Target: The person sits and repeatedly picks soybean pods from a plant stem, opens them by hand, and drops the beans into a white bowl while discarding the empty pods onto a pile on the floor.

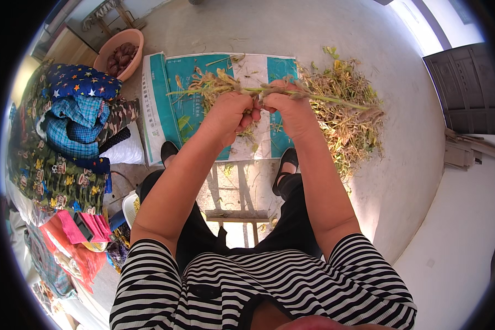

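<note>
Both of my hands are up over a teal and white woven sack [247,152] spread on the floor. A long bean stalk [334,100] with fuzzy pods runs sideways between them. My right hand [286,107] grips the stalk near its middle, where pods cluster. Close beside it, my left hand [235,111] has its fingers curled at the stalk and pods; what lies inside the fingers is partly hidden. Plucked pods and stems [214,80] lie on the sack beyond and under my left hand.
A heap of dry bean plants [346,123] spreads right of the sack. At far left stands a pink basin [138,53] of dark red round produce. Folded quilts and clothes [74,123] pile up on the left. A white container [130,208] sits by my left leg.
</note>
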Demonstrator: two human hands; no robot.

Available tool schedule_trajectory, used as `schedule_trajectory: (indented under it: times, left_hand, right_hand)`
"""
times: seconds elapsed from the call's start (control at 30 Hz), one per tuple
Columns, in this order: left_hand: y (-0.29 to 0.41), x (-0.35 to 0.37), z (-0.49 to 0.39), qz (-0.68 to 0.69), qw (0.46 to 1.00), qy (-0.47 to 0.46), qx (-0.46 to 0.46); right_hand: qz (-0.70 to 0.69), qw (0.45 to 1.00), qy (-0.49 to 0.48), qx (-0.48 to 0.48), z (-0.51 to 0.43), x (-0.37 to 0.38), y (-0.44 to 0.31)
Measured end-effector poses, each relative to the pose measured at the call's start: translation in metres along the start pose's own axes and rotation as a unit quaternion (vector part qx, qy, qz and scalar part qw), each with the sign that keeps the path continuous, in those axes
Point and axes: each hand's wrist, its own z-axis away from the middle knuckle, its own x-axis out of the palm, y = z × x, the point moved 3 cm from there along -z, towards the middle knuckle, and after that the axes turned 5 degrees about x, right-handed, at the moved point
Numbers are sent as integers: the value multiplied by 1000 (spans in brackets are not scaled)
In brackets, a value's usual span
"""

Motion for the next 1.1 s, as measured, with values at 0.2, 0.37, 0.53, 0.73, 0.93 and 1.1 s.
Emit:
schedule_trajectory:
  times: [0.2,0.37,0.53,0.73,0.93,1.1]
  left_hand:
    - [-1,-2,1,28,999,7,-24]
    - [-3,-2,0,29,998,29,-50]
    - [-4,-3,1,64,995,46,-60]
    - [0,-11,0,146,987,49,-54]
    - [5,-17,1,165,977,132,5]
    - [28,-15,15,66,952,162,251]
  right_hand:
    - [-47,998,19,-25,-4,-6,5]
    - [-110,991,65,-45,-9,-10,4]
    - [-135,987,74,-36,-10,-15,1]
    - [-157,983,95,-19,-10,-23,2]
    - [-182,979,88,-10,-10,-28,0]
    - [-178,980,87,-20,-11,-28,1]
